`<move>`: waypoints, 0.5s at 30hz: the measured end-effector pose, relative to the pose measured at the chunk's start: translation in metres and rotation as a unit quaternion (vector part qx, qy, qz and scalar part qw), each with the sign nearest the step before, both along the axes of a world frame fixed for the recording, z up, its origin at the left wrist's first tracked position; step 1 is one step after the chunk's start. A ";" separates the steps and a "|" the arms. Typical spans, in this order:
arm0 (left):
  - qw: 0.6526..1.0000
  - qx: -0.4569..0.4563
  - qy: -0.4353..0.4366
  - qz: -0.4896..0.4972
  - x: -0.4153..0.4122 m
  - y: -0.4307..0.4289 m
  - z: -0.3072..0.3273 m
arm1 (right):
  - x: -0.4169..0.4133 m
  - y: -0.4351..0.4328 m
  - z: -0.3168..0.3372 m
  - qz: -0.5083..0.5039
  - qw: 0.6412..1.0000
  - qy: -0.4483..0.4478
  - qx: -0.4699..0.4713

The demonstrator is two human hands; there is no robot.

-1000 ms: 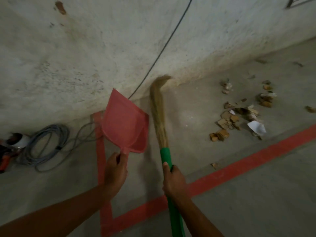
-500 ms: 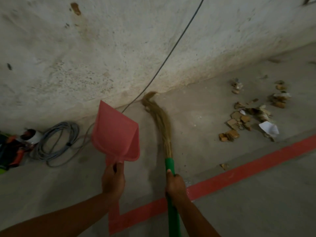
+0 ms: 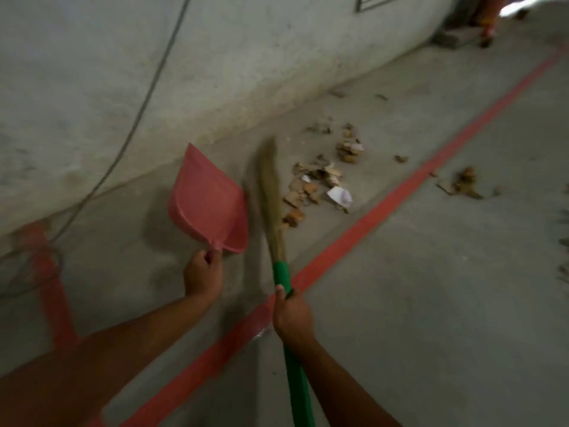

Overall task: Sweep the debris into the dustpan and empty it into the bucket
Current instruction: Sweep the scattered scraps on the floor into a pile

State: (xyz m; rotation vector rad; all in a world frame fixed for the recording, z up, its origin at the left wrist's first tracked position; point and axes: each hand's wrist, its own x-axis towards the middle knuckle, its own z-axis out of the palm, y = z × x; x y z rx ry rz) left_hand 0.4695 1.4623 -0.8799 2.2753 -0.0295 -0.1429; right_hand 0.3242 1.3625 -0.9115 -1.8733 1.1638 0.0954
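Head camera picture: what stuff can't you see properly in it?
- Bucket: nowhere in the head view, so its place is unknown.
- Broom bristles: smeared by motion blur; whether they touch the floor is unclear.
- Broom's green handle: cut off by the bottom edge, partly covered by the right hand.
- Dustpan handle: hidden inside the left hand.
- Debris: pieces too blurred to identify.
- Orange shapes top right: blurred, cropped.

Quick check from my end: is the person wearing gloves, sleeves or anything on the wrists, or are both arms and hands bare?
Both are bare. The left hand and right hand show no gloves, and no rings can be made out in the blurred picture. Both forearms are uncovered up to the picture's edge: no sleeves, no watch, no bands or markings.
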 end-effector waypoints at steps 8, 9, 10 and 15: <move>0.993 -0.012 0.120 -0.019 -0.013 -0.053 0.051 | -0.076 -0.036 0.016 -0.015 0.997 0.069 -0.015; 0.991 -0.021 0.129 -0.024 -0.017 -0.056 0.056 | -0.083 -0.043 0.020 -0.032 0.996 0.076 -0.016; 0.990 -0.028 0.138 -0.024 -0.022 -0.060 0.063 | -0.091 -0.050 0.023 -0.053 0.995 0.077 -0.013; 0.985 -0.081 0.153 -0.015 -0.042 -0.071 0.092 | -0.112 -0.073 0.040 -0.201 0.978 0.025 0.046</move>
